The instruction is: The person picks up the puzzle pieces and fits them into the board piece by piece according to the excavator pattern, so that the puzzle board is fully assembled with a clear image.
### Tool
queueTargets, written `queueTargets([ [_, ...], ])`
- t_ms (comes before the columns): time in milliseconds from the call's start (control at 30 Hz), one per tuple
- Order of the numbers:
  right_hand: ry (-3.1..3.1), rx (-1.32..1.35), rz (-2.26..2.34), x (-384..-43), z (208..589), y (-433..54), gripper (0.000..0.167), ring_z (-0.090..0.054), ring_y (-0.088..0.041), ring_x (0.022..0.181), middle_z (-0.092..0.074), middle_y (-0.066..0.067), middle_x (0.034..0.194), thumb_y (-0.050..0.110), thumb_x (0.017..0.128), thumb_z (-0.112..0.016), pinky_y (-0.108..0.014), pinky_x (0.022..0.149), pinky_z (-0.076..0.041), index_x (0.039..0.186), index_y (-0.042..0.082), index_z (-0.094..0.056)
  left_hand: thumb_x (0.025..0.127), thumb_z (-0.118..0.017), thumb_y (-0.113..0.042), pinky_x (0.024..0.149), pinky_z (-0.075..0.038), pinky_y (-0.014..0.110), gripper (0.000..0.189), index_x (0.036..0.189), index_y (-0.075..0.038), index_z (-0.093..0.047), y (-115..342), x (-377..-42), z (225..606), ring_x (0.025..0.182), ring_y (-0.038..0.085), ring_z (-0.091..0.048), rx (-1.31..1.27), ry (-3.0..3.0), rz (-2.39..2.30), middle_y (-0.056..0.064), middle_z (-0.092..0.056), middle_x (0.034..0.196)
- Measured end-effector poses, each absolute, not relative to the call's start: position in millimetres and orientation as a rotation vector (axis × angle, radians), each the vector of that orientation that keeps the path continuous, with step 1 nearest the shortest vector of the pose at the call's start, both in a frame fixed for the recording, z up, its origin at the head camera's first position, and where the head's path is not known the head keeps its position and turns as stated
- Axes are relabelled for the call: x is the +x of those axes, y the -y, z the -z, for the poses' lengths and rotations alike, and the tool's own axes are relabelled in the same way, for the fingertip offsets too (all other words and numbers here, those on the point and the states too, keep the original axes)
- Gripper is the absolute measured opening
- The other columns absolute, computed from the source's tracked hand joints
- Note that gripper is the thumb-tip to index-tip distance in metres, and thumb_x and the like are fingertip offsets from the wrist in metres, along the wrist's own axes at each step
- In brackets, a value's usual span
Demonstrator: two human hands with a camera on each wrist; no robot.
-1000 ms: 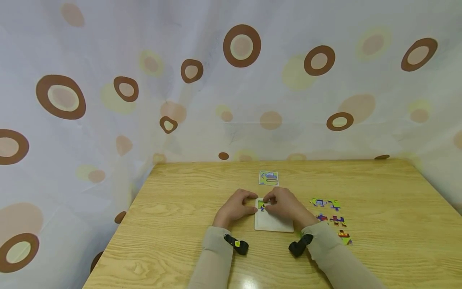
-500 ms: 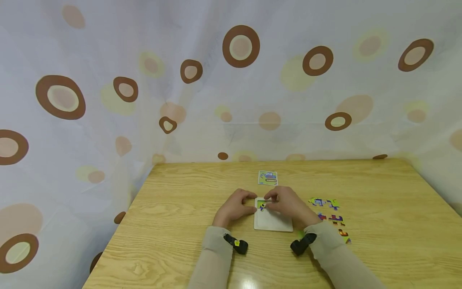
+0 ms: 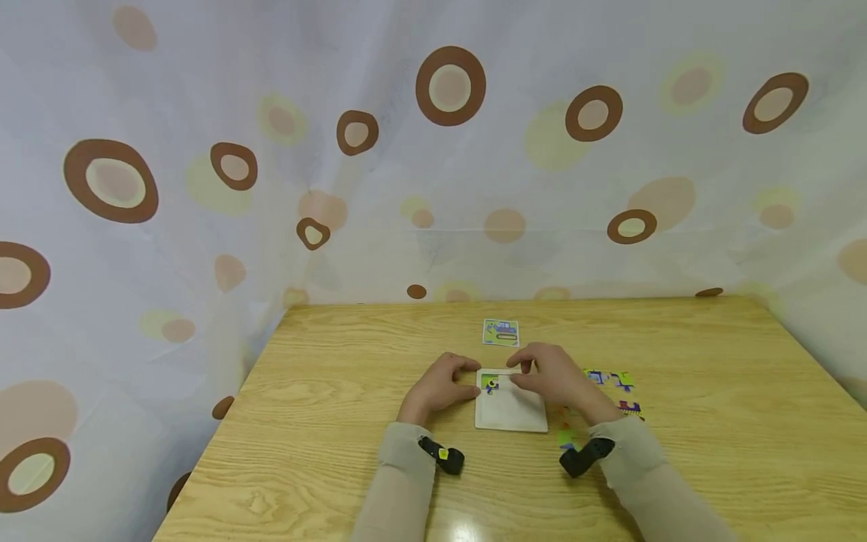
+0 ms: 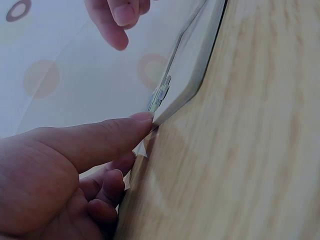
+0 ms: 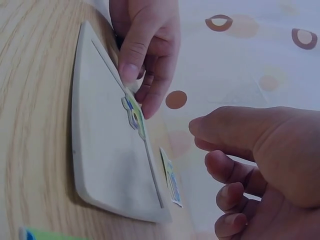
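Note:
A square white puzzle tray point(image 3: 512, 412) lies on the table, with one green, yellow and blue jigsaw piece point(image 3: 489, 385) in its far left corner. My left hand point(image 3: 439, 390) holds the tray at that corner, thumb and fingertips on its edge beside the piece. Above the right part of the tray hovers my right hand point(image 3: 558, 376). Its fingers are loosely bent, and the right wrist view shows nothing between thumb and fingertips. That same view has the piece point(image 5: 133, 114) seated along the tray's raised rim.
Behind the tray lies a picture card point(image 3: 501, 332) with a blue vehicle on green. Several loose jigsaw pieces point(image 3: 612, 379) are spread on the wooden table point(image 3: 325, 406) to the right, partly hidden by my right forearm. A patterned curtain point(image 3: 379, 256) rises behind the table.
My right hand has let go of the jigsaw piece in the corner and moved up and to the right. The left hand stays at the tray's edge.

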State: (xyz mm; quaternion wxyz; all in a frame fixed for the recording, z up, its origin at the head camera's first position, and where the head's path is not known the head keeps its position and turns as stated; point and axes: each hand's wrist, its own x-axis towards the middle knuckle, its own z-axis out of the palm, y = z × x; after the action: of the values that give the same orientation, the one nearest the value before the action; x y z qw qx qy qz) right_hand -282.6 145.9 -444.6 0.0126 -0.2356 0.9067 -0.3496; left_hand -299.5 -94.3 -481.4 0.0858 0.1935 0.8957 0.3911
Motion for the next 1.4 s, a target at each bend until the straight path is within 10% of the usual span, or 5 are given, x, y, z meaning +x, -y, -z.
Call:
queueTargets([
  [1400,-2.989,-0.631,1.058,-263,432,-235,0.026,-0.037,-0.016,0.062,-0.054,0.0,0.086,0.013,0.093,-0.07,-0.03,0.052,-0.034,0.115,-0.001,-0.069,0.09,-0.075,-0.018,0.079,-0.038,0.032,0.04,0.129,-0.014,-0.066,96,-298,482,0.091,0.017,-0.044,0.581,-2.66,-1.171,0.001,-0.054,0.115],
])
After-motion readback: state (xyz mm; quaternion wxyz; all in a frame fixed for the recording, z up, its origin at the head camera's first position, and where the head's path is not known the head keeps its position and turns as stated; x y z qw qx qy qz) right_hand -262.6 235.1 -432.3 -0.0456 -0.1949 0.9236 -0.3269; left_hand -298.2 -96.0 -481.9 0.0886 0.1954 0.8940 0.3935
